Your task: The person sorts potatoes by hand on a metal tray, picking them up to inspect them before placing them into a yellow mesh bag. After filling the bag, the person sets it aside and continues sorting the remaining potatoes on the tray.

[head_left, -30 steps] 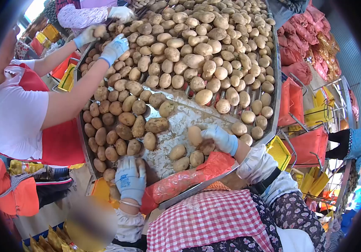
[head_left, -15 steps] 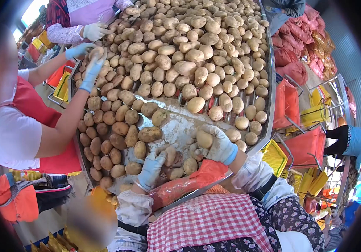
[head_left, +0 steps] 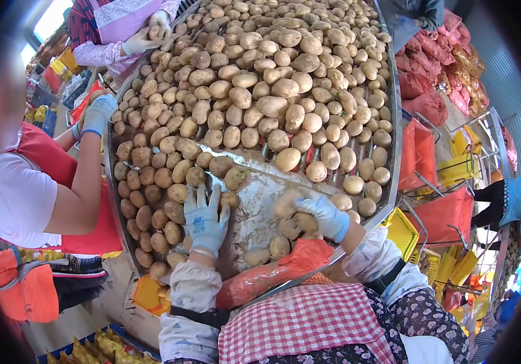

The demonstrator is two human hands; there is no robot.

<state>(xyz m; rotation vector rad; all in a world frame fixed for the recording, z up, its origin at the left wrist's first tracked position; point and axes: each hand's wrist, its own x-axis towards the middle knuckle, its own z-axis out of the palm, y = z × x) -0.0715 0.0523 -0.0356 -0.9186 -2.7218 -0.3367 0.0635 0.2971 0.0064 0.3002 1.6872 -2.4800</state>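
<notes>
My left hand (head_left: 206, 223), in a pale blue and white glove, lies with fingers spread over the potatoes on the left part of the metal sorting table (head_left: 260, 194). Its fingertips are just below a brown potato (head_left: 195, 176). My right hand (head_left: 324, 213), gloved alike, is curled around a potato (head_left: 305, 222) near the front edge. A second potato (head_left: 286, 204), blurred, is against its fingers. More potatoes (head_left: 279, 247) lie beneath it, beside a red plastic-wrapped roll (head_left: 272, 278) along the edge in front of me.
A large heap of potatoes (head_left: 285, 88) covers the table's far part. At left stands a co-worker in a red apron (head_left: 87, 200); another person's gloved hands (head_left: 142, 41) handle potatoes at the far left corner. Red crates (head_left: 417, 155) and a yellow basket (head_left: 401, 232) stand right.
My left hand has moved up and left and spread its fingers. My right hand has lowered slightly among the potatoes. The left co-worker's hands have moved from the heap to beyond the table's left edge.
</notes>
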